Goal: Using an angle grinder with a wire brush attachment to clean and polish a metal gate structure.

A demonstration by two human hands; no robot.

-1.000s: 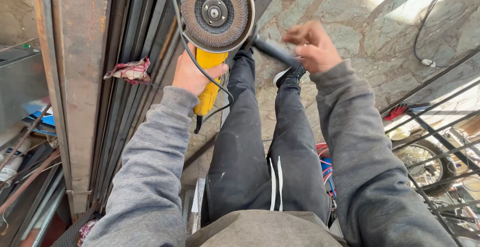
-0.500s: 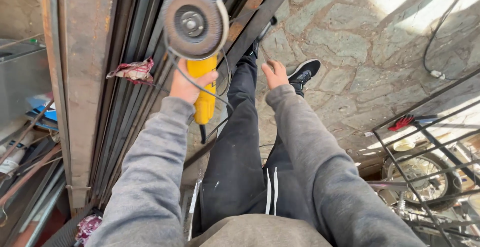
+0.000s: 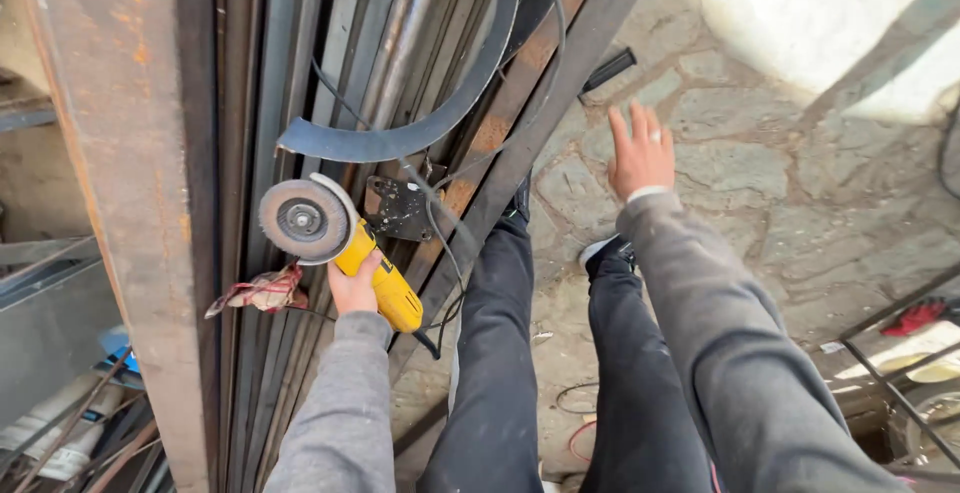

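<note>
My left hand (image 3: 354, 289) grips the yellow body of an angle grinder (image 3: 385, 288), whose grey disc (image 3: 298, 219) faces up beside a stack of rusty steel bars (image 3: 300, 73). A black cord (image 3: 440, 223) loops from the grinder over the bars. My right hand (image 3: 640, 151) is stretched forward over the stone floor (image 3: 740, 183), fingers spread and holding nothing. A small black handle-like piece (image 3: 607, 70) lies on the stones ahead of it. My legs in dark trousers (image 3: 500, 373) stand below.
A wide rusty steel beam (image 3: 130, 183) rises at the left. A curved flat steel strip (image 3: 440, 118) and a small black plate (image 3: 400, 208) rest on the bars. A red-and-white rag (image 3: 262, 291) hangs there. Metal frames (image 3: 890, 373) stand at the lower right.
My right hand let go of the grinder's side handle and moved forward, open. My left hand lowered the grinder toward the steel bars. The view tilted forward.
</note>
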